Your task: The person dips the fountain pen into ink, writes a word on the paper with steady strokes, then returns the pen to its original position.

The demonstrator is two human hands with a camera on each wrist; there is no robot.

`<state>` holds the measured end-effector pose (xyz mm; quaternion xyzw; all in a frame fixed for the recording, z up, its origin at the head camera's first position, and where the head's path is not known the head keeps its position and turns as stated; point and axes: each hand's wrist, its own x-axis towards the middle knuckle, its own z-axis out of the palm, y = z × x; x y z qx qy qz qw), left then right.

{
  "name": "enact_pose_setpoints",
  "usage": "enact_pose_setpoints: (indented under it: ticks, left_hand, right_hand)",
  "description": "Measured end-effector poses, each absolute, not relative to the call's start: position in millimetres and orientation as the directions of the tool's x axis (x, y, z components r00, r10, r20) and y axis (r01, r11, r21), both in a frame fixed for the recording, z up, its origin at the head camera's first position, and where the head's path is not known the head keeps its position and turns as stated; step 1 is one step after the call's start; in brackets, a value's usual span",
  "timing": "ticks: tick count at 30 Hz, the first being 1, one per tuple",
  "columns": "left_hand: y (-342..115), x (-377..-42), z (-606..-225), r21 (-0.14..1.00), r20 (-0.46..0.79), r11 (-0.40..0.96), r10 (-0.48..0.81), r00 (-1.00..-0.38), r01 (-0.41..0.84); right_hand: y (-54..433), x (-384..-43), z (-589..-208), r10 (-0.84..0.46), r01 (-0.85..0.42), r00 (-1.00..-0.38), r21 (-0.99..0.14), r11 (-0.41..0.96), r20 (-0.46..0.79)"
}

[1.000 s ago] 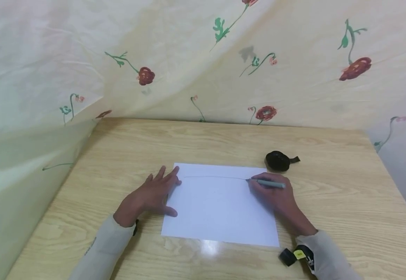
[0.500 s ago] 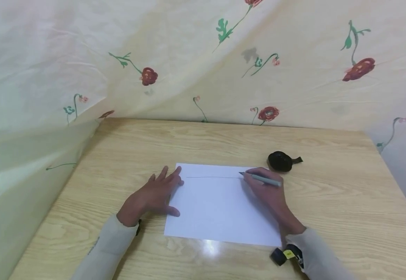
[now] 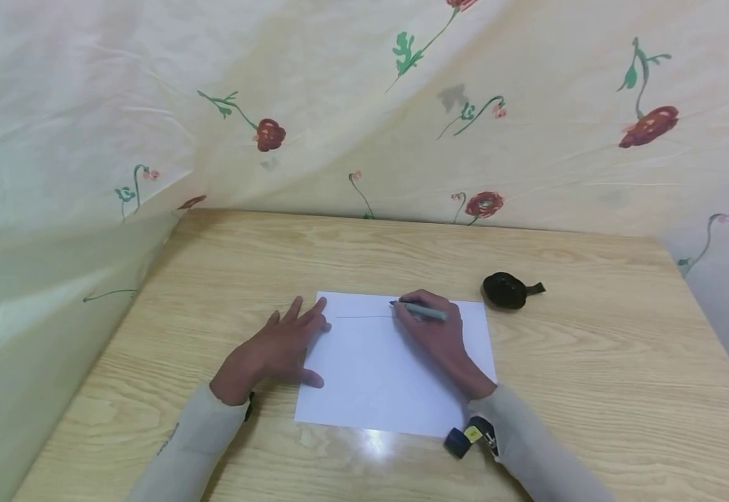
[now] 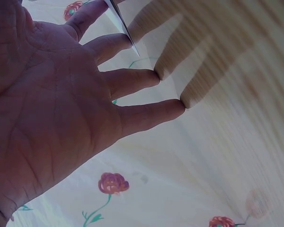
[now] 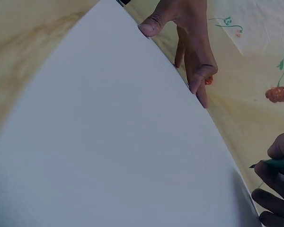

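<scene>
A sheet of white paper (image 3: 370, 376) lies on the wooden table, with a thin straight line (image 3: 358, 317) running across its upper part. My left hand (image 3: 279, 348) rests spread at the paper's left edge, its thumb and some fingertips on the sheet. In the left wrist view, that left hand (image 4: 61, 99) shows straight fingers with tips touching the table. My right hand (image 3: 436, 331) is over the paper's upper right and pinches a grey-green pen (image 3: 427, 311). The pen's dark tip points left, just above the line; contact with the paper cannot be told.
A small black round object with a short handle (image 3: 505, 291) lies beyond the paper's upper right corner. Flower-printed cloth (image 3: 314, 104) hangs behind the table (image 3: 603, 335) and along its left side. A black device with a yellow label (image 3: 472, 434) is strapped at the right wrist.
My right hand has moved left with the pen, from the line's right end to above its middle. The left hand has stayed in place on the paper.
</scene>
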<state>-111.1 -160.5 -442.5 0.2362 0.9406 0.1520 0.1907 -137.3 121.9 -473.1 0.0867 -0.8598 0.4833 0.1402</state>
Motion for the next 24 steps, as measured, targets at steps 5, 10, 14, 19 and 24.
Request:
enact_pose_setpoints:
  ticks: [5,10,14,19,24]
  left_hand:
    - [-160.0,-110.8,-440.3,0.378,-0.288,0.841,0.505,-0.814,0.388]
    - [-160.4,-110.3,-439.5,0.368,-0.282,0.84,0.51,-0.813,0.399]
    - [-160.8,-110.2,-439.8,0.364,-0.281,0.837,0.516,-0.809,0.408]
    - [-160.7,-110.3,-439.4,0.363,-0.283,0.838,0.516,-0.809,0.407]
    - [-160.3,-110.3,-438.5,0.362,-0.283,0.839,0.514,-0.81,0.406]
  right_hand:
    - [120.5,-138.4,-474.1,-0.017,-0.252,-0.958,-0.811,0.528,0.286]
    - [121.0,-139.2,-474.5,-0.018,-0.245,-0.96,-0.814,0.527,0.278]
    - [121.7,-139.1,-475.0,-0.032,-0.252,-0.96,-0.806,0.536,0.279]
    - [122.1,-139.2,-475.4,-0.041,-0.261,-0.957,-0.795,0.548,0.287]
    - [121.5,-139.2,-474.7,-0.04,-0.265,-0.955,-0.79,0.553,0.292]
